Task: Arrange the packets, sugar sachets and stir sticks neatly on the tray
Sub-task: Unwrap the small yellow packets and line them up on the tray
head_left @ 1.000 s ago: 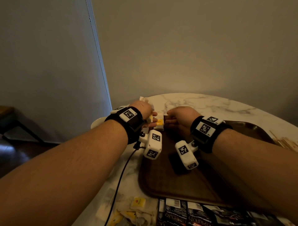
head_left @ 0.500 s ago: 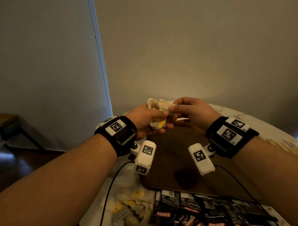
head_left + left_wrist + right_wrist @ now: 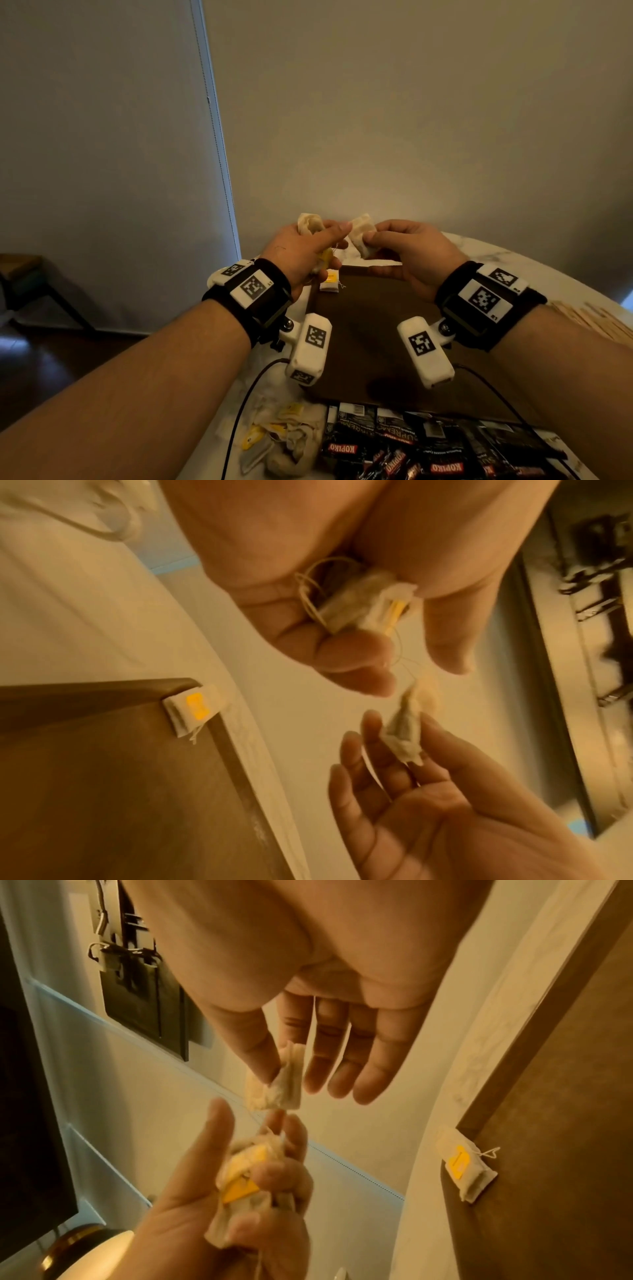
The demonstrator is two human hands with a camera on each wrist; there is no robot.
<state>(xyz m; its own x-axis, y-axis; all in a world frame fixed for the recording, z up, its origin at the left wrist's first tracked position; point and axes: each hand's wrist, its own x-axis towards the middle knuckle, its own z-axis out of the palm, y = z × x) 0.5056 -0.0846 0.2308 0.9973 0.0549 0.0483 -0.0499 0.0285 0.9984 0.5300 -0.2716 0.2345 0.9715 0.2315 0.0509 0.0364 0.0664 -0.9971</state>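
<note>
Separating the tea bag (image 3: 362, 232) pinched in the right hand (image 3: 416, 255) from the bunch (image 3: 251, 1167) clutched in the left hand (image 3: 301, 255) (strings tangle) wants slow pulling above the tray (image 3: 370, 329), then laying it beside the bag already in the corner (image 3: 330, 280).

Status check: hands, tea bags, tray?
Left hand grips bunched tea bags. Right hand pinches one bag. Yellow-tagged bag on brown tray corner.

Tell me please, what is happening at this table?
A person is sorting small white tea bags with yellow tags above a dark brown tray. The left hand grips a bunch of them; the right hand pinches a single one. One tea bag lies at the tray's far left corner.
</note>
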